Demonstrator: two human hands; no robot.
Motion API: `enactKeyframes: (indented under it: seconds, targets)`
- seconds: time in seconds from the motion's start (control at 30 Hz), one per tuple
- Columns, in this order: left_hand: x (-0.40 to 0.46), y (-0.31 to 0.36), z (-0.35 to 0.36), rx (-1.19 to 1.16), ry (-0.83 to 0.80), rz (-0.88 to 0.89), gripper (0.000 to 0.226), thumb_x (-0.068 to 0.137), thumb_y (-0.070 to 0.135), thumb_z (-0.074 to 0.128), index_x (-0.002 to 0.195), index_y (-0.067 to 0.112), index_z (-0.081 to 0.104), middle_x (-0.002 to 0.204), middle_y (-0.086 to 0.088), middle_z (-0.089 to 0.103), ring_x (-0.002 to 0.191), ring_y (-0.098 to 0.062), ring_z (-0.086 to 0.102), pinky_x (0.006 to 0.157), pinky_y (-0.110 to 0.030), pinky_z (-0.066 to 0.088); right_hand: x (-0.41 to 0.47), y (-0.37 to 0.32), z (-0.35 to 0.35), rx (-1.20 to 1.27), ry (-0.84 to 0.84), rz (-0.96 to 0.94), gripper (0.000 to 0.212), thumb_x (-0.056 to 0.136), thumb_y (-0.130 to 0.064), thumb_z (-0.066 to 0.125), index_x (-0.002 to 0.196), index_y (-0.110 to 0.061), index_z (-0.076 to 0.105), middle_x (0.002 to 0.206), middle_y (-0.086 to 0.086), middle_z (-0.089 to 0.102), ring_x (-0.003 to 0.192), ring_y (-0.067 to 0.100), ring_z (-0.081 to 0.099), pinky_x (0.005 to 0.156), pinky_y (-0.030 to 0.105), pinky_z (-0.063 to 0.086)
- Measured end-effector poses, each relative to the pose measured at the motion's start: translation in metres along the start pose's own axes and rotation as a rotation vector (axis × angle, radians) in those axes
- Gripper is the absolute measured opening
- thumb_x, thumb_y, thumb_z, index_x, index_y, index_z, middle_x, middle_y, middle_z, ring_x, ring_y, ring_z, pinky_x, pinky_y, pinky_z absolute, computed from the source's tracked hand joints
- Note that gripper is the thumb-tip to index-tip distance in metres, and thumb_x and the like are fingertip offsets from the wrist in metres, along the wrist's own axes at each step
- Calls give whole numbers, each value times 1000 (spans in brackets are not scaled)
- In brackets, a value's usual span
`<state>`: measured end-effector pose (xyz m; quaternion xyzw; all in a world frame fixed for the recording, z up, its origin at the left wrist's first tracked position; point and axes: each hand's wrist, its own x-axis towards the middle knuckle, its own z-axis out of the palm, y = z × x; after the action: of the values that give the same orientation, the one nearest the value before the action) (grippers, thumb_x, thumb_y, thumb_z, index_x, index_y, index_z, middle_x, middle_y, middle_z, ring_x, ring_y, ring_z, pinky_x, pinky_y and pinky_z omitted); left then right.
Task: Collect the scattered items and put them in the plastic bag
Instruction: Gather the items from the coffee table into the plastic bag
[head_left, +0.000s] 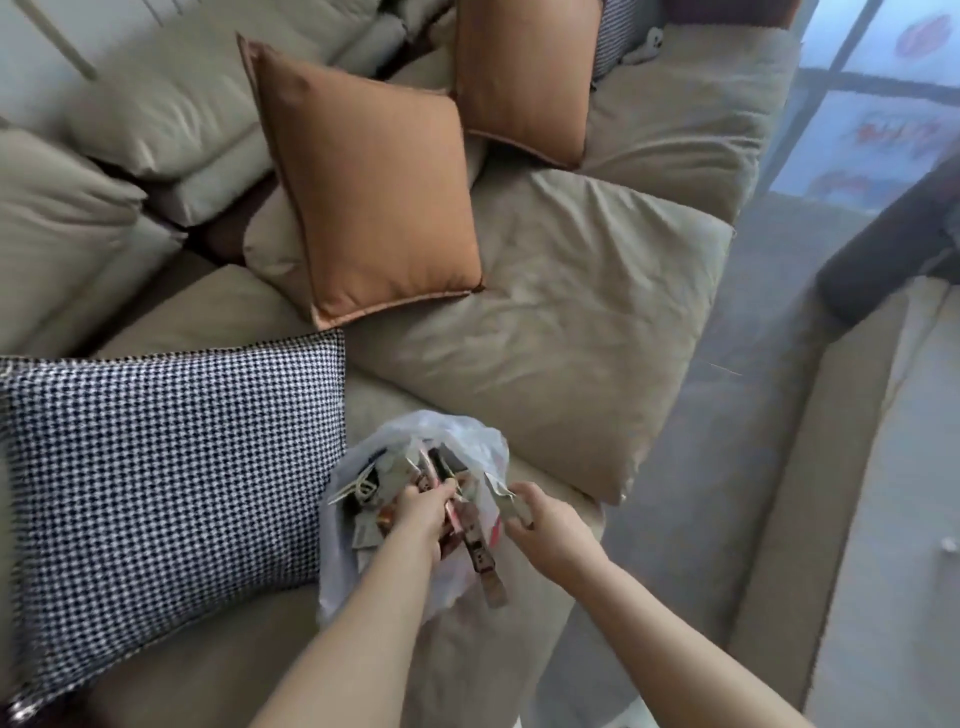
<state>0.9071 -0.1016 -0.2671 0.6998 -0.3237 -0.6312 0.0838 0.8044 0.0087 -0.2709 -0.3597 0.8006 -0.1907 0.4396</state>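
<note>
Sofa (571, 291) bears plastic bag (467, 436); left hand (421, 514) grips items (452, 514) inside, right hand (540, 519) pinches rim.

Beige sofa (571, 291); two rust-orange cushions (374, 208) beyond the hands; black-and-white houndstooth cushion (166, 457) left of them; translucent whitish plastic bag (467, 431).

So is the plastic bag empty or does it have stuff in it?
It has stuff in it. The plastic bag is open at the top, showing wrappers and packets inside, while both hands hold it there.
</note>
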Motion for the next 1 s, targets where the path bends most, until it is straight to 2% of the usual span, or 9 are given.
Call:
enactKeyframes:
  seconds: [0.07,0.17,0.27,0.4,0.53,0.63,0.83,0.93,1.0]
  targets:
    - [11,4,-34,-50,24,-7,37,93,13,59,125,5,44,112,-22,63,82,-27,65,78,-40,52,8,-27,19,-27,-16,-40,47,93,-32,47,139,-28,38,124,5,62,108,25,59,79,31,46]
    - [26,8,-77,-101,50,-9,35,93,15,59,124,7,43,106,-17,63,87,-29,63,84,-43,52,21,-63,46,-52,-6,-93,44,94,-29,46,138,-28,41,131,1,57,112,23,58,80,29,45]
    - [39,9,-107,-116,60,-24,34,92,16,60,122,7,47,112,-18,64,97,-32,65,91,-52,52,32,-89,69,-79,-15,-167,44,93,-41,49,132,-23,45,130,0,57,115,21,54,90,32,46]
    - [51,9,-128,-128,48,-44,32,92,17,61,120,7,49,107,-16,62,95,-32,63,89,-49,53,41,-103,92,-168,-27,-238,53,89,-44,55,134,-19,44,132,2,53,124,25,47,99,35,42]
    - [60,6,-133,-114,40,-54,36,91,19,62,122,5,49,116,-19,62,105,-35,62,95,-50,50,45,-101,107,-227,-65,-212,56,90,-33,56,141,-20,38,140,4,47,129,25,43,103,36,41]
    - [64,4,-131,-125,17,-76,37,90,22,64,120,8,49,113,-19,64,105,-36,63,87,-46,53,48,-96,111,-257,-84,-192,60,91,-30,55,145,-20,32,147,2,40,134,22,39,108,35,37]
    - [68,3,-120,-52,-18,-56,47,86,25,68,127,9,52,126,-16,60,117,-37,56,102,-50,43,54,-88,108,-232,-14,-176,45,91,-35,53,134,-22,45,132,2,52,123,24,48,98,38,45]
    - [71,1,-115,11,-16,-28,43,90,26,65,125,5,53,113,-10,59,104,-28,55,98,-39,45,57,-88,102,-212,-1,-177,41,91,-35,51,131,-23,48,130,2,54,122,23,48,98,37,44]
    - [70,1,-113,56,-10,-18,44,88,33,66,120,4,56,98,-6,60,92,-25,56,95,-43,51,61,-88,98,-223,-4,-170,43,91,-32,52,134,-24,46,135,3,51,126,24,44,102,36,42]
